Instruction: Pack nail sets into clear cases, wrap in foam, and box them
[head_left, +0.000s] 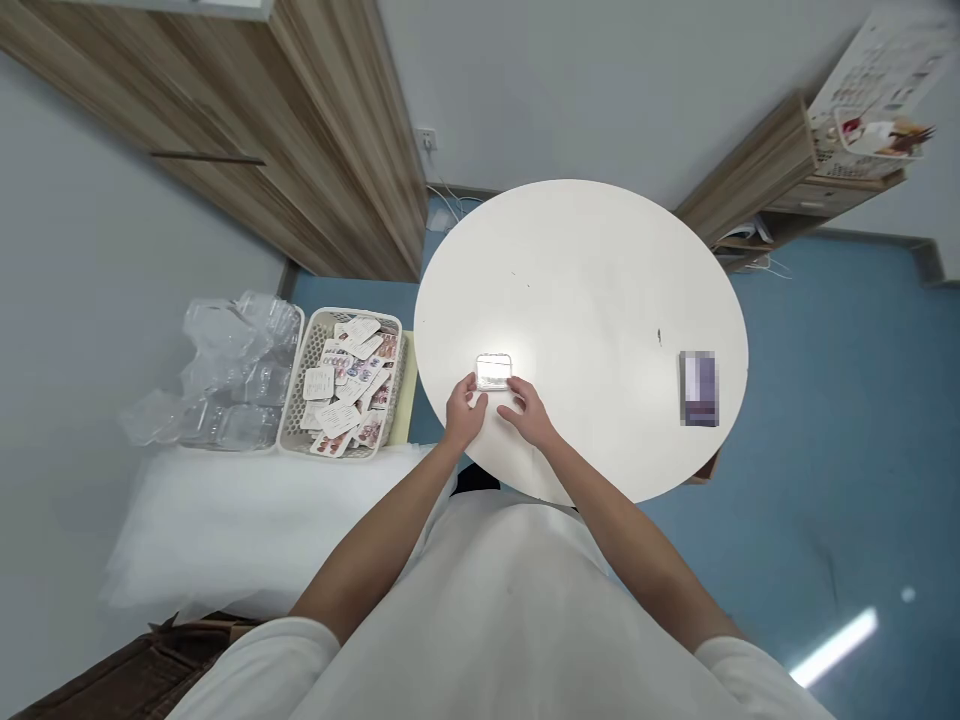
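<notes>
Here, left hand (463, 414) and right hand (532, 416) half-open, against a clear case (493, 371)

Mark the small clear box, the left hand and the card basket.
Small clear box (493, 372): head view, middle of its top.
Left hand (463, 418): head view, back of the hand.
Card basket (318, 346): head view, inner wall.

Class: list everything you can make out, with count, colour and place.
box: 1, clear, between the hands
table: 1, white, centre
pixelated item: 1, purple, table's right
baskets: 2, white, left of table
cards: many, multicoloured, in right basket
containers: several, clear, at left basket
sheeting: 1 pile, white, below baskets
tall cabinet: 1, brown, upper left
low cabinet: 1, brown, upper right
small basket: 1, white, on low cabinet
socket: 1, white, wall
floor: 1, blue, around table
shirt: 1, white, bottom
left hand: 1, bare, box's left
right hand: 1, bare, box's right
</notes>
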